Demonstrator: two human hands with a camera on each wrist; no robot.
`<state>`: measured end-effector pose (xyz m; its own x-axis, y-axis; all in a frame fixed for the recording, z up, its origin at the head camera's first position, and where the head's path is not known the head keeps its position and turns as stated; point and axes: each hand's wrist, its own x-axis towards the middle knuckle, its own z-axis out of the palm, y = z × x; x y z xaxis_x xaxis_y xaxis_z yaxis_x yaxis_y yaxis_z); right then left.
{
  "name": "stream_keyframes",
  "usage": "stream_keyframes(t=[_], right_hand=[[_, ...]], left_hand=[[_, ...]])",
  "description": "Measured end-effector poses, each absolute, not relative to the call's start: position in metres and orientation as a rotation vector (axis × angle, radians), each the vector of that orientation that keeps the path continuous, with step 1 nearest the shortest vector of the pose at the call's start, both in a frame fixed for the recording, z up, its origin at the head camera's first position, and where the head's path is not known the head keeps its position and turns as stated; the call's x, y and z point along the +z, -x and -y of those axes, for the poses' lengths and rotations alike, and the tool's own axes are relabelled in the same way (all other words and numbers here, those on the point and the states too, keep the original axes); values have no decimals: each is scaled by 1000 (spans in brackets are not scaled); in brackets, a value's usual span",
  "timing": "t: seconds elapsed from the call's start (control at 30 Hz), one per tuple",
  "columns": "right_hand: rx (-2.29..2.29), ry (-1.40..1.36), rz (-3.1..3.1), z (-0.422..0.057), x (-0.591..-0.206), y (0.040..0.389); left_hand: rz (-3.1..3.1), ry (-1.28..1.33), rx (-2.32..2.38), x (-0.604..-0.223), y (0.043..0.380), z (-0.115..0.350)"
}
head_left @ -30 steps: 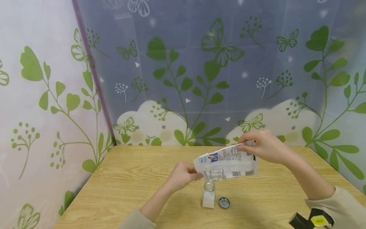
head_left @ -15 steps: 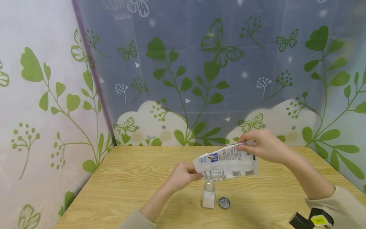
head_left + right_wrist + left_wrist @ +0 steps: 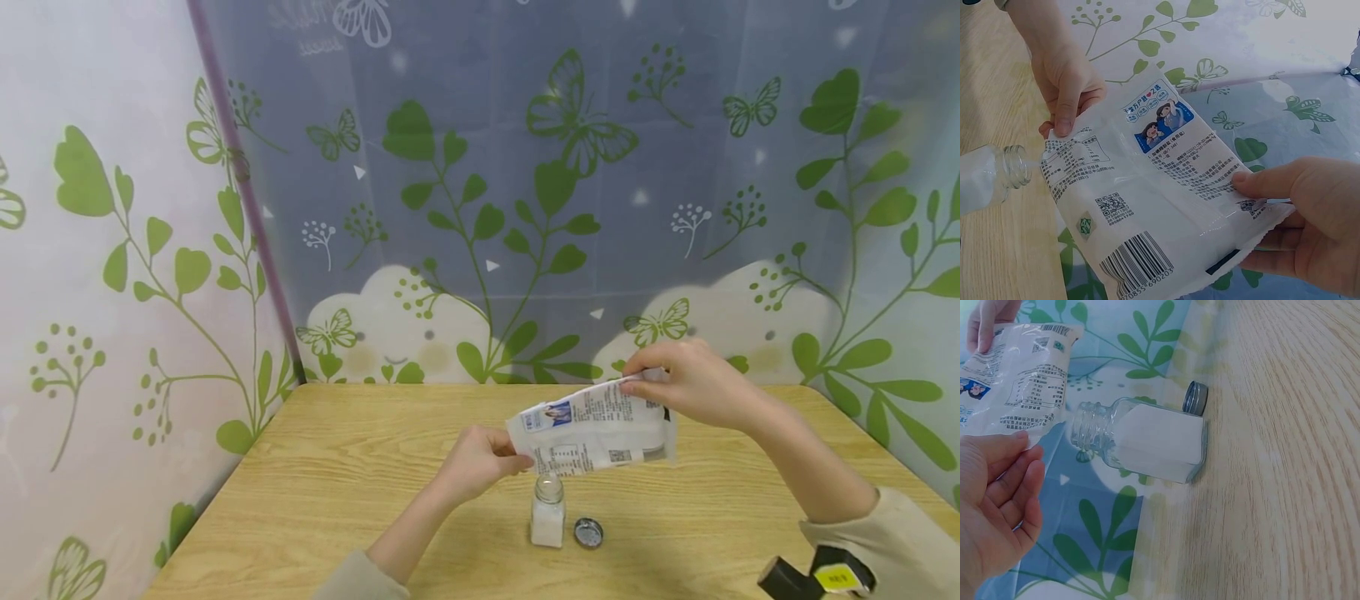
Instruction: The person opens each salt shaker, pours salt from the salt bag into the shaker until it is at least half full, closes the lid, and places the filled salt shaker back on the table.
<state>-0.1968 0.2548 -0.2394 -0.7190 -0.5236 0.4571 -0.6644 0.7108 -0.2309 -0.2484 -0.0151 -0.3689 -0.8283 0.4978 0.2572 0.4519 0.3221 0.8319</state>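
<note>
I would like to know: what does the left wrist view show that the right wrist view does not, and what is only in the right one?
Only the left wrist view shows the metal lid beside the glass jar, and the base of the jar, which is cut off in the other view.

Only the right wrist view shows the black strip on the packet, and its blue picture whole.

Both share the packet, held by the left hand and right hand, the jar's white contents, the wooden table and the leaf-patterned backdrop.
</note>
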Motion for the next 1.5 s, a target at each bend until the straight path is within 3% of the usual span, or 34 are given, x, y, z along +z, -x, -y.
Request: stream_keyframes(t=[1.5], right_hand=[[545, -896, 2582, -253, -236, 197]], left_hand=[[-2535, -893, 1541, -366, 248, 15]])
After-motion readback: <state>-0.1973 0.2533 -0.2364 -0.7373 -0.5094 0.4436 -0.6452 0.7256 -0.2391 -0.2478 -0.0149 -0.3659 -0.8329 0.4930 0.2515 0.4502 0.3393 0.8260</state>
